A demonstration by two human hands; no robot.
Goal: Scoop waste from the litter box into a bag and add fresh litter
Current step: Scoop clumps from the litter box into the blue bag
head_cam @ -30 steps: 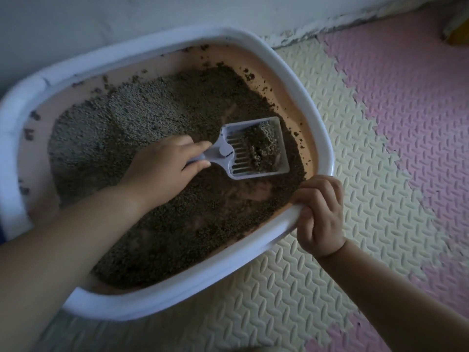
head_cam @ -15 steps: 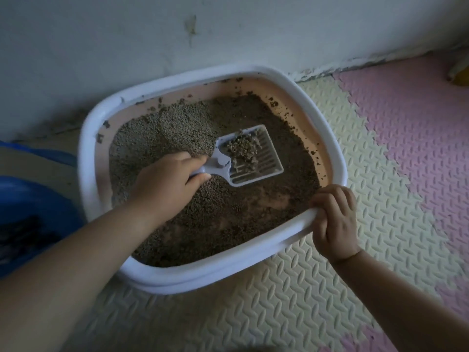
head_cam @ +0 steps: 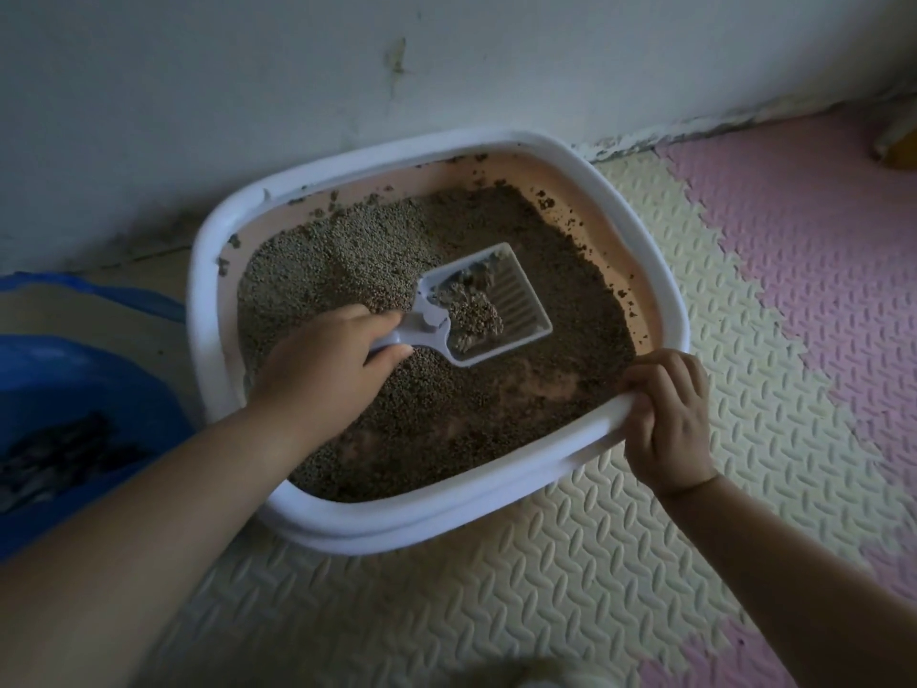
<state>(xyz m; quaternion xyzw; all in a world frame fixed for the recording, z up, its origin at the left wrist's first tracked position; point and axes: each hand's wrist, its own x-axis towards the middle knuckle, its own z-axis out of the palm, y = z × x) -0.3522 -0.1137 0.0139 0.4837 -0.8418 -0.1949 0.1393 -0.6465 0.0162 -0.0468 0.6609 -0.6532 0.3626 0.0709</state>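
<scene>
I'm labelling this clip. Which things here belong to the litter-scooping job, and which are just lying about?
In the job: litter box, scoop, clump on it, blue bag, left hand holding the scoop, right hand gripping the rim.
Just there: foam mat, yellowish object far right.

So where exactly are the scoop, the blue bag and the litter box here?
scoop [head_cam: 518, 297]: head view, on its slotted floor.
blue bag [head_cam: 89, 384]: head view, on its blue plastic side.
litter box [head_cam: 422, 519]: head view, on its white near rim.

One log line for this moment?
left hand: grips scoop handle | scoop: carries clumped litter | right hand: grips litter box rim | blue bag: left of box
</scene>
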